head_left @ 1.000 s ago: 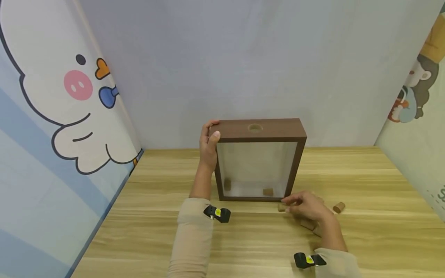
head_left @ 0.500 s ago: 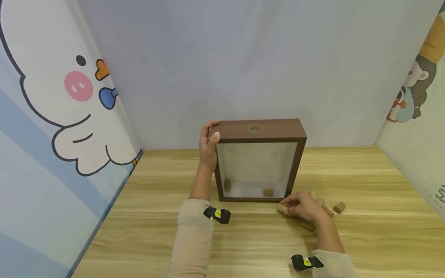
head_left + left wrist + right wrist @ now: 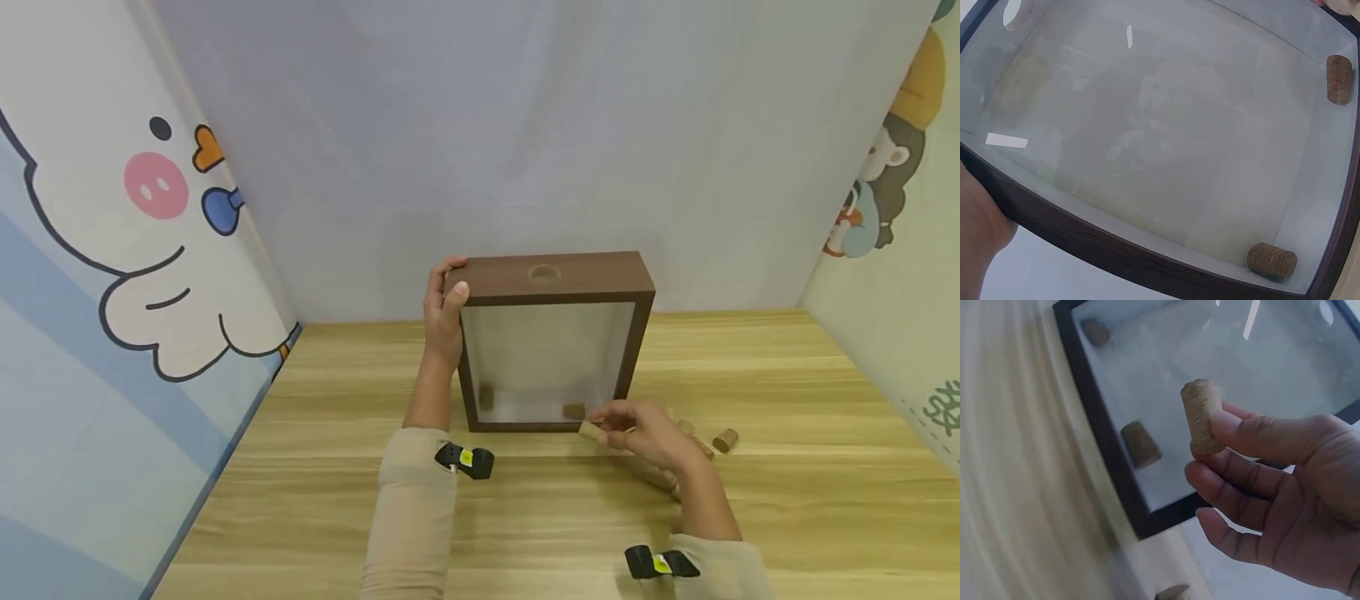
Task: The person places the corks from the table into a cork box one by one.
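Observation:
A dark brown wooden box frame (image 3: pixel 555 279) with a clear front stands upright on the table, a round hole (image 3: pixel 544 273) in its top. My left hand (image 3: pixel 444 321) grips its upper left corner, thumb in front and fingers behind. Between thumb and fingers my right hand (image 3: pixel 648 433) pinches a cork (image 3: pixel 1202 415), held in front of the box's lower right corner. Inside, two corks lie on the bottom: one cork (image 3: pixel 1339 79) to the right, and another cork (image 3: pixel 1272 260) at the left end.
Several loose corks lie on the wooden table (image 3: pixel 315 500) right of the box, partly hidden by my right hand; one cork (image 3: pixel 725 440) sits apart at the far right of them. A pale backdrop (image 3: pixel 480 125) rises behind the box, with printed cartoon panels at both sides.
My right hand has picked the cork up off the table, moving it left and slightly up before the box. My left hand keeps its grip. The head view has shifted slightly.

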Motion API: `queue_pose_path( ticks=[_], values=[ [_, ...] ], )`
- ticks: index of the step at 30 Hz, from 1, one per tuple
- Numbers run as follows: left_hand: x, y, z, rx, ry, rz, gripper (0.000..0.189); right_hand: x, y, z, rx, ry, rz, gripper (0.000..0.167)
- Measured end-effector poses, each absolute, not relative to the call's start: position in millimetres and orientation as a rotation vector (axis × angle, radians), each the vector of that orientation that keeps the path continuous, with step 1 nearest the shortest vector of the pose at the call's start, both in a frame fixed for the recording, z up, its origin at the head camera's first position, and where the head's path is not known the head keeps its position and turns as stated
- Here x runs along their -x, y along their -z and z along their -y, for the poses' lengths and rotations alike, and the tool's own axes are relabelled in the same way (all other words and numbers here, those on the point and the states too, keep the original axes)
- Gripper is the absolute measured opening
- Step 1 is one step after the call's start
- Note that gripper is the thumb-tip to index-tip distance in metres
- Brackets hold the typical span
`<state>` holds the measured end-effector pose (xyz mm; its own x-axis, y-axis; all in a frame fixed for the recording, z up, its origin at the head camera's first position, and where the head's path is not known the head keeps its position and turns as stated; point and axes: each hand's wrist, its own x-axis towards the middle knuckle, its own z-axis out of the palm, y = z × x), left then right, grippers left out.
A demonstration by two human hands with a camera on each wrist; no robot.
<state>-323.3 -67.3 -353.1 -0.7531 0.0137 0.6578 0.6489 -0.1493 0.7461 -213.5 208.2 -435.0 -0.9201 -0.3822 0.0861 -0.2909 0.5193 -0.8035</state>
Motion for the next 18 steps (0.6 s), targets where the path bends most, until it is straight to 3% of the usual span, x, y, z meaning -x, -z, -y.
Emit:
queue_pose_path(
  ticks=[9, 18],
  values=[
    [322.1, 353.7, 65.8, 0.75, 1.978, 1.675, 0.055, 211.9, 410.6, -185.0, 0.778, 1.554, -2.558, 0.037],
    [300.7, 333.9, 64.6, 0.754, 1.971, 1.691, 0.054, 210.5, 377.6, -163.8, 0.909, 1.726, -2.652, 0.03]
  ],
)
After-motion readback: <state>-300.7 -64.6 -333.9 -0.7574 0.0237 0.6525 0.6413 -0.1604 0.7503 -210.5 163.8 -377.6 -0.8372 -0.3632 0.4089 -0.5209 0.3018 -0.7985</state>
